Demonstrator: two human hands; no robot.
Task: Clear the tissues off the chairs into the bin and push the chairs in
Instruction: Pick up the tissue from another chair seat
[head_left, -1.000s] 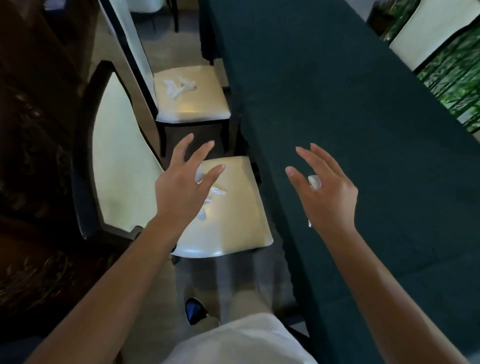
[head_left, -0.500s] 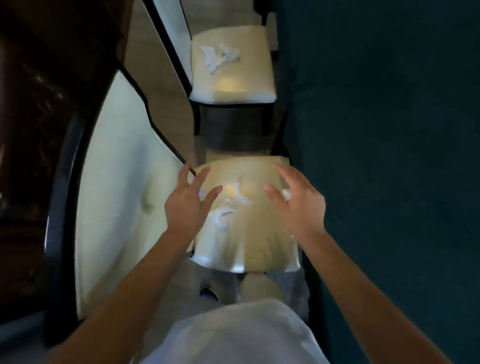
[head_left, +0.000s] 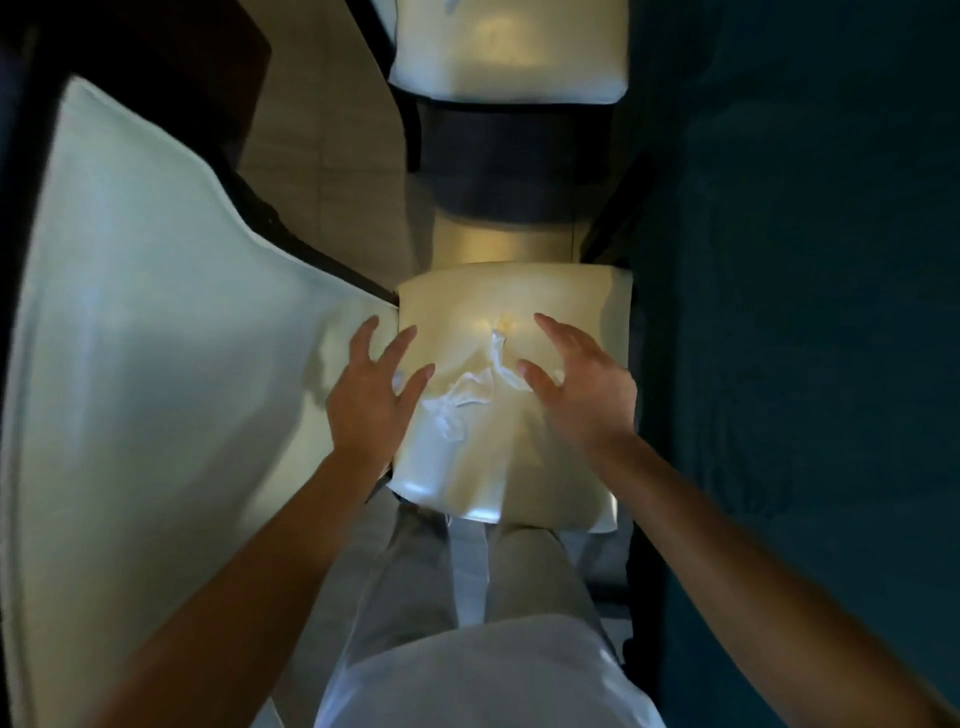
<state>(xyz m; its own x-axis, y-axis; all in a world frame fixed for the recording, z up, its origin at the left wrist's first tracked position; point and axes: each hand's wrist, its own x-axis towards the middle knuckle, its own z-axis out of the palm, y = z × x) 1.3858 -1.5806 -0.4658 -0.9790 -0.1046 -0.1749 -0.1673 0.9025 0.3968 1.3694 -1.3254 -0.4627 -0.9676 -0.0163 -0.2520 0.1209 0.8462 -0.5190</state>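
The near chair's cream seat (head_left: 519, 301) lies right below me, its tall cream back (head_left: 156, 338) at the left. Crumpled white tissues (head_left: 467, 397) rest on the middle of the seat. My left hand (head_left: 374, 400) hovers at the seat's left edge, fingers spread, just left of the tissues and holding nothing. My right hand (head_left: 582, 384) is over the seat's right side, its thumb at the tissues. A small white tissue wad (head_left: 558, 375) shows in its palm. No bin is in view.
A second chair's seat (head_left: 509, 57) stands ahead, a scrap of tissue just visible at the frame's top. The table under a dark green cloth (head_left: 805, 312) runs along the right. My legs in light trousers (head_left: 467, 571) stand against the seat's front edge.
I have leaned over the near chair. Both hands came down and closer together, from above the chair and table to either side of the tissues on the seat.
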